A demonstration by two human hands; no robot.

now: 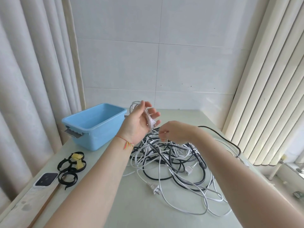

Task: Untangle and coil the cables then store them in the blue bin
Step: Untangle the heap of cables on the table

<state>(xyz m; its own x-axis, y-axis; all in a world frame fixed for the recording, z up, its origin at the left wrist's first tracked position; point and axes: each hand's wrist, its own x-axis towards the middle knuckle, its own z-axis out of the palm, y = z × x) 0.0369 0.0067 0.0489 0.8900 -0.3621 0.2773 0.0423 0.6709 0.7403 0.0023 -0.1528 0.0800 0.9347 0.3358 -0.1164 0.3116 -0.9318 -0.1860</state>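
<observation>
Your left hand (139, 122) grips a white cable coil (148, 117); your right hand (171, 133) pinches a strand from the tangle (172, 155); no legible writing.

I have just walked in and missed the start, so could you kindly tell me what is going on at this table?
A person is sorting a tangled pile of black and white cables on the table. The left hand holds up loops of a white cable, while the right hand pinches a strand over the pile. The blue bin looks empty. Black straps lie beside it.
</observation>
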